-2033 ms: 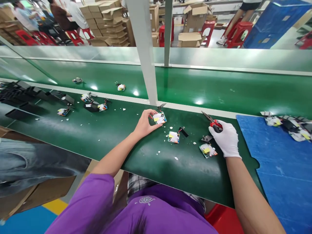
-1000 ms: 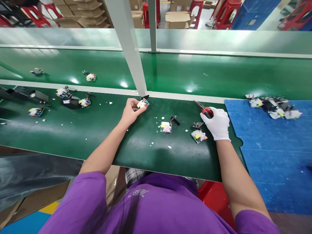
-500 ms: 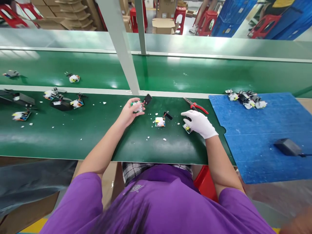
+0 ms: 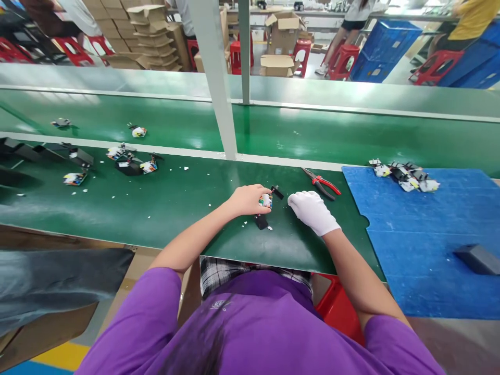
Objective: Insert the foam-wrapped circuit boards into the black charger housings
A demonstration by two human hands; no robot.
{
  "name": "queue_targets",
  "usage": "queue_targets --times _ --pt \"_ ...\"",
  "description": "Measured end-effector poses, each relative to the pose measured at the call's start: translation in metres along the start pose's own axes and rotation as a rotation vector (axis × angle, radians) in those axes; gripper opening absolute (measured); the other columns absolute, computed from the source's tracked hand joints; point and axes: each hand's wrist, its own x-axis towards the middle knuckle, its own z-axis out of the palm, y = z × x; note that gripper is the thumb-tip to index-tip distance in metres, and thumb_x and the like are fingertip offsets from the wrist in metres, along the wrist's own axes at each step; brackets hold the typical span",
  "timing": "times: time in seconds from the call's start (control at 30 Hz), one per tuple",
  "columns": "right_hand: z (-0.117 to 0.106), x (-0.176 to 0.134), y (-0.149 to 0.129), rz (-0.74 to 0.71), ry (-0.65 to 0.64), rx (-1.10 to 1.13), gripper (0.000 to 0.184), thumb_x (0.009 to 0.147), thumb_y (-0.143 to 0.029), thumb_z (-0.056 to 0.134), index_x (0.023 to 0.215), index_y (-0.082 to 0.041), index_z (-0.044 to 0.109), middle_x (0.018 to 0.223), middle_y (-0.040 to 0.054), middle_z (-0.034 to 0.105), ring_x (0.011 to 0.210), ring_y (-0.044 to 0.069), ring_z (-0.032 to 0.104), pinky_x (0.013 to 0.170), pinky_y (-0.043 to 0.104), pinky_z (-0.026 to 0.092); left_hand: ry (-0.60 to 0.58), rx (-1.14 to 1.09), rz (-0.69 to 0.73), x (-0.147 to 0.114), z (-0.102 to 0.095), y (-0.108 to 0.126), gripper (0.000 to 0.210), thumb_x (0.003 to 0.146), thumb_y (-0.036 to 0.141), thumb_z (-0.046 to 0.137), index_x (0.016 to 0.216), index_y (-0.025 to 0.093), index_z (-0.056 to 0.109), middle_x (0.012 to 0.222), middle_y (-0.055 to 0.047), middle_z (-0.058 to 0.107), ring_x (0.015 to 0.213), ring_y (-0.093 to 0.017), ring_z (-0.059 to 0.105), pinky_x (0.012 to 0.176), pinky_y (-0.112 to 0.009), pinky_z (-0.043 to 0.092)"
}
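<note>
My bare left hand [image 4: 249,200] is closed around a small circuit board [image 4: 266,202] with white and yellow parts, low over the green work surface. One black piece [image 4: 277,192] sticks out beyond its fingertips, and another black piece [image 4: 261,221] shows below the hand. Whether the fingers cover a second board cannot be made out. To the right, my right hand [image 4: 310,212], in a white glove, has its fingers curled in; whatever they hold is hidden. Just behind it lie red-and-black handled pliers [image 4: 322,183], untouched.
Several boards with black parts [image 4: 135,160] lie on the left of the green surface [image 4: 187,208]. More boards [image 4: 406,174] sit on a blue sheet [image 4: 422,234] at right, with a black case [image 4: 477,259]. A white post [image 4: 219,83] rises at the back. White crumbs are scattered around.
My left hand has come right and toward me, to where a board lay beside it. My gloved right hand has curled its fingers, and the board beneath it no longer shows. The view has shifted.
</note>
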Motion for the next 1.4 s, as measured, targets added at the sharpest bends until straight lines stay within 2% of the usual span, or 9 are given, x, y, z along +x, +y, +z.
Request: queue_targets --times 0.33,0.57,0.7,0.77,0.9,1.07,1.17,1.27,1.4 --pt "0.010 0.003 -0.001 -0.057 0.114 0.006 0.031 0.096 -0.018 0.040 0.091 -0.018 0.071 0.096 0.0098 0.073 0.086 0.026 0.069 0.072 0.034 0.049 -0.048 0.088 -0.067 0.010 0.008 0.024 0.022 0.076 0.020 0.067 0.096 0.015 0.075 0.111 -0.017 0.071 0.098 -0.033 0.072 0.078 -0.037 0.056" --pt "0.043 0.013 0.005 -0.269 0.276 0.185 0.044 0.098 -0.040 0.036 0.107 -0.015 0.071 0.103 0.0154 0.074 0.092 0.032 0.071 0.082 0.046 0.059 -0.057 -0.031 -0.125 0.016 -0.007 0.001 0.033 0.074 0.046 0.072 0.095 0.022 0.075 0.107 -0.010 0.076 0.102 -0.028 0.071 0.075 -0.031 0.057" --pt "0.059 0.001 -0.023 -0.215 0.288 0.168 0.082 0.084 -0.069 0.050 0.135 -0.004 0.054 0.136 0.0273 0.058 0.124 0.044 0.058 0.098 0.056 0.052 0.236 -0.512 -0.276 0.001 -0.021 -0.043 0.040 0.058 0.038 0.085 0.092 0.020 0.077 0.093 -0.005 0.078 0.081 -0.024 0.073 0.069 -0.030 0.058" --pt "0.064 -0.006 -0.039 -0.169 0.272 0.144 0.100 0.077 -0.075 0.056 0.139 0.003 0.047 0.144 0.0332 0.047 0.133 0.050 0.046 0.104 0.062 0.045 0.378 -0.675 -0.334 -0.014 -0.026 -0.070 0.039 0.061 0.037 0.083 0.094 0.019 0.076 0.090 -0.003 0.077 0.065 -0.017 0.070 0.059 -0.027 0.057" --pt "0.057 0.009 -0.060 -0.084 0.219 0.205 0.100 0.083 -0.072 0.051 0.147 0.003 0.035 0.153 0.0340 0.035 0.143 0.047 0.033 0.112 0.062 0.034 0.708 -0.813 -0.423 -0.041 -0.029 -0.128 0.041 0.070 0.038 0.077 0.104 0.018 0.071 0.093 -0.003 0.074 0.059 -0.011 0.064 0.055 -0.023 0.055" --pt "0.037 0.081 -0.097 -0.091 0.179 0.449 0.091 0.086 -0.067 0.054 0.149 -0.004 0.035 0.157 0.0286 0.031 0.148 0.044 0.024 0.118 0.063 0.023 1.091 -0.908 -0.518 -0.051 -0.022 -0.176 0.041 0.071 0.041 0.074 0.104 0.019 0.066 0.094 -0.002 0.068 0.059 -0.008 0.061 0.052 -0.022 0.053" --pt "0.025 0.126 -0.138 -0.214 0.104 0.621 0.086 0.088 -0.060 0.058 0.152 -0.007 0.034 0.158 0.0228 0.034 0.149 0.038 0.026 0.122 0.055 0.018 1.190 -0.932 -0.540 -0.051 -0.018 -0.186 0.040 0.067 0.038 0.077 0.100 0.018 0.066 0.091 -0.001 0.066 0.059 -0.008 0.060 0.051 -0.021 0.052" --pt "0.013 0.146 -0.163 -0.249 0.052 0.670 0.081 0.093 -0.059 0.051 0.154 -0.011 0.030 0.158 0.0170 0.036 0.146 0.028 0.036 0.121 0.042 0.029 1.231 -0.951 -0.540 -0.051 -0.016 -0.190 0.038 0.066 0.036 0.077 0.097 0.017 0.065 0.090 -0.001 0.066 0.061 -0.009 0.060 0.051 -0.021 0.053" --pt "0.006 0.105 -0.137 -0.324 0.075 0.711 0.089 0.090 -0.063 0.054 0.158 -0.016 0.020 0.163 0.0142 0.027 0.151 0.027 0.027 0.122 0.044 0.028 1.319 -0.980 -0.515 -0.053 -0.017 -0.195 0.037 0.068 0.035 0.077 0.098 0.017 0.065 0.091 -0.002 0.067 0.064 -0.010 0.062 0.052 -0.021 0.054"
